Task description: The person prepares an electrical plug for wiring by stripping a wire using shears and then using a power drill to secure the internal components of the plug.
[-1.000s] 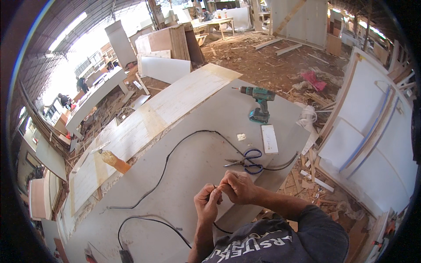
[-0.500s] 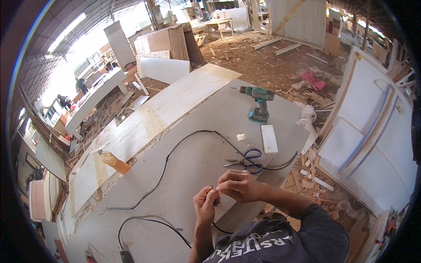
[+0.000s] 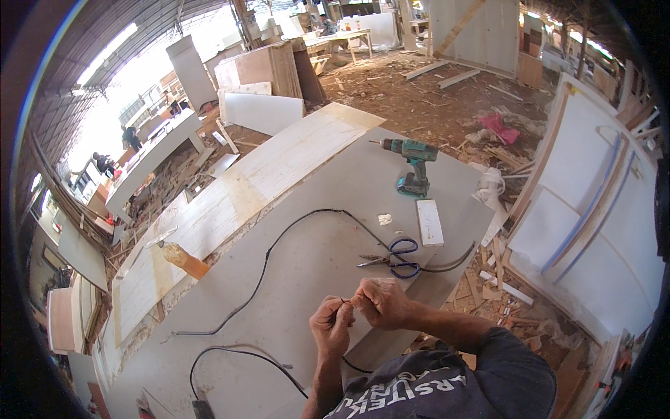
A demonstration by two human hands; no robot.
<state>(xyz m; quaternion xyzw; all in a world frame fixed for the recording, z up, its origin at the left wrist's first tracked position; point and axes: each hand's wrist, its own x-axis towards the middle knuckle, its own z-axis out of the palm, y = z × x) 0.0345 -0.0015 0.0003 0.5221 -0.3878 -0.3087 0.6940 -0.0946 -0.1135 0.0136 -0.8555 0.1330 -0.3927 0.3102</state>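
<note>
Sawdust, offcuts and leaning white panels fill this open workshop, with daylight flooding in at the far left. Nearest the camera stands a grey bench [image 3: 314,279], and no box, tray or other container sits on it. Both hands work close together above its near edge: the left hand [image 3: 331,327] and the right hand [image 3: 380,304] are curled shut, each pinching the end of a thin black cable [image 3: 279,244]; it seems to be the cable's tip between the fingers, though that spot is too small to tell for sure. From the hands the cable loops away across the bench toward the left and back round to the right edge. Just beyond the hands lie blue-handled scissors [image 3: 394,257], resting on the cable. Farther back a teal cordless drill [image 3: 415,164] stands upright, with a small white block [image 3: 429,222] between it and the scissors. A long pale wooden plank [image 3: 244,188] runs along the bench's left side, and an orange-brown bottle [image 3: 183,258] lies beside it.
</note>
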